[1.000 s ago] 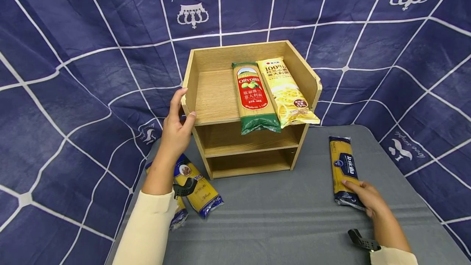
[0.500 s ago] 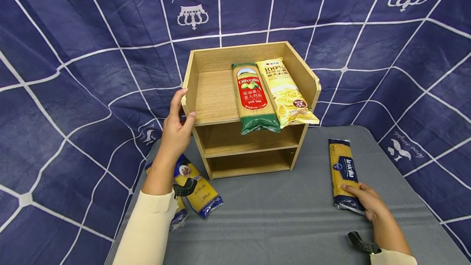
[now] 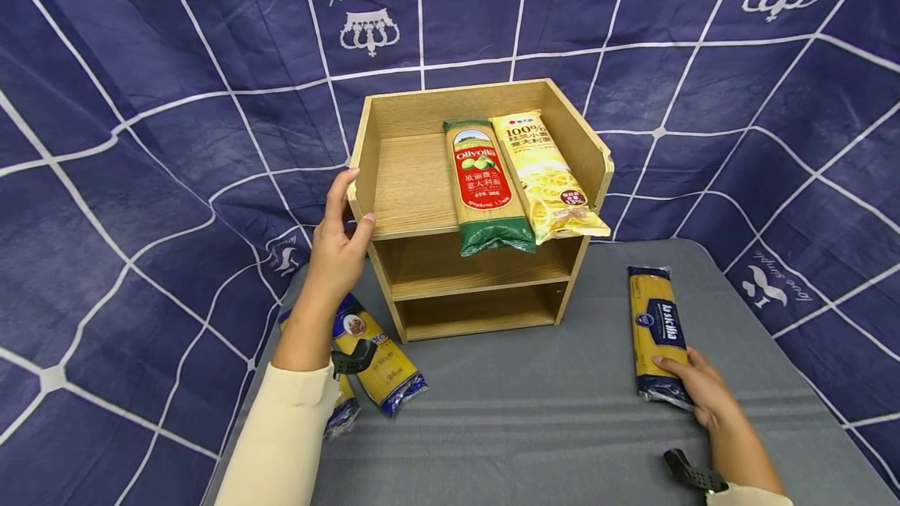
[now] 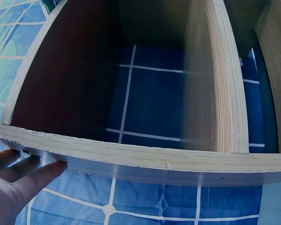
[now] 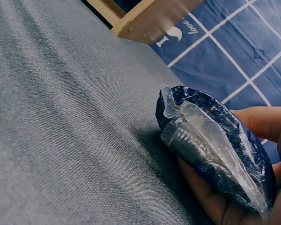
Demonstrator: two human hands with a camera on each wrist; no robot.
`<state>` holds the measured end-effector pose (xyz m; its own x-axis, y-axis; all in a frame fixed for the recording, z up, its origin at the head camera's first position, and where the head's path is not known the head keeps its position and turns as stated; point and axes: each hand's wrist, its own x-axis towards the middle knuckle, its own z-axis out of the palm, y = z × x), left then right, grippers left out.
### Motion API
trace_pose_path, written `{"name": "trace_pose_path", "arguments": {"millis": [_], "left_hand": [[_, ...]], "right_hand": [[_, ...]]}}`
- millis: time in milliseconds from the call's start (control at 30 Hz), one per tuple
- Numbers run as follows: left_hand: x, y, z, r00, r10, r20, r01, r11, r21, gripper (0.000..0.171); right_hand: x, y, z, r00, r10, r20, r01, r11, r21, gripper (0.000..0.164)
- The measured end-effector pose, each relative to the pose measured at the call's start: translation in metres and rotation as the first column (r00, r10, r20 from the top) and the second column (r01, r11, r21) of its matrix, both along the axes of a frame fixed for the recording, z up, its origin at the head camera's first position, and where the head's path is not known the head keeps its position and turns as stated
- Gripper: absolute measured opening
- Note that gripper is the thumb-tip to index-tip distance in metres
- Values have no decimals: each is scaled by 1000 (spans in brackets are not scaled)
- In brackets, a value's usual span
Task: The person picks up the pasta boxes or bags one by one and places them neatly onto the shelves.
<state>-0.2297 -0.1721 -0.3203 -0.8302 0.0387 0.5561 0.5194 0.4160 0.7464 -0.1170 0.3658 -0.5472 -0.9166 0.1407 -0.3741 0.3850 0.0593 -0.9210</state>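
Observation:
My left hand (image 3: 339, 252) grips the front edge of the left side panel of a small wooden shelf (image 3: 480, 291). In the left wrist view its fingers (image 4: 40, 176) lie against the outside of that panel. At the right, my right hand (image 3: 706, 389) holds a yellow-and-navy pack of spaghetti (image 3: 655, 318) by its near end, thumb on top. The right wrist view shows the crinkled clear-and-navy end of this spaghetti pack (image 5: 210, 145), with fingers curled beneath it, close over the grey cloth.
On the shelf's top lie a red-and-green spaghetti pack (image 3: 485, 178) and a cream-yellow pasta pack (image 3: 548, 174), their near ends overhanging the front. Blue-and-yellow pasta packs (image 3: 390, 373) lie left, partly behind the left forearm. Blue gridded cloth (image 3: 211, 100) hangs around the grey-covered table (image 3: 520, 420).
The spaghetti pack in my right hand has shifted slightly toward me, mostly during the first half second. My left hand and the shelf have stayed in place.

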Motion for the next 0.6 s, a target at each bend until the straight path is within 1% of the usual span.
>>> {"name": "trace_pose_path", "arguments": {"millis": [133,233,400,600], "left_hand": [[-1,0,-1,1000,3,-3,-3,1000,0,62],[-1,-1,-1,1000,6,-6,-6,1000,0,62],[-1,0,-1,1000,3,-14,-3,1000,-4,62],[-2,0,-1,1000,2,-17,-2,1000,2,63]], "right_hand": [[2,-1,-1,999,-14,-34,14,1000,-12,29],[4,-1,-2,998,-25,-60,23,999,-43,24],[8,-2,-1,993,-24,-116,14,996,-89,25],[9,-6,2,980,-15,-197,-8,994,-112,26]]}}
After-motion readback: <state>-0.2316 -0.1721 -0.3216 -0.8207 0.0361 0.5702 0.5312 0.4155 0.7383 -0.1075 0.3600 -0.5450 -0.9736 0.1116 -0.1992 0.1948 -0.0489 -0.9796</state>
